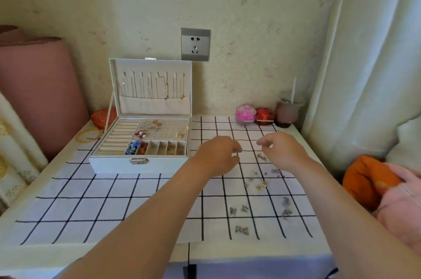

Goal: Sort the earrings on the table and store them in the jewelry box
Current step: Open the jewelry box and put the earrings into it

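Fingers (235, 149) of left hand (216, 155) are curled with thumb tip close to fingertips, over the cloth just right of the box. Fingers (262, 143) of right hand (283, 151) are loosely curled above the far end of the scatter. Cannot tell if either pinches an earring, too small. Hands near each other, not touching.

White table (34, 251) carries a white cloth with black grid lines (114, 199). White rectangular jewelry box (114, 165) sits on the cloth's left, lid open and upright, chains hanging in the lid. Tray has ring rolls on the left, a perforated stud panel at the back with a few pieces in, and small front compartments, some filled.

Small silver and gold-tone earrings (260, 184) lie loose on the cloth right of the box, well apart from it. One pair (261, 157) lies just below the right hand, another pair (241, 229) nearest the person.

Step, judged: picking and matching a pair. To do it well:
- pinch one piece by its body, not the post
- find its twin before moving
- carry low over the cloth so a drop stays findable
- seat in free holes or an empty compartment, types kept apart

Risk: tiny pieces slip or roll off the table.
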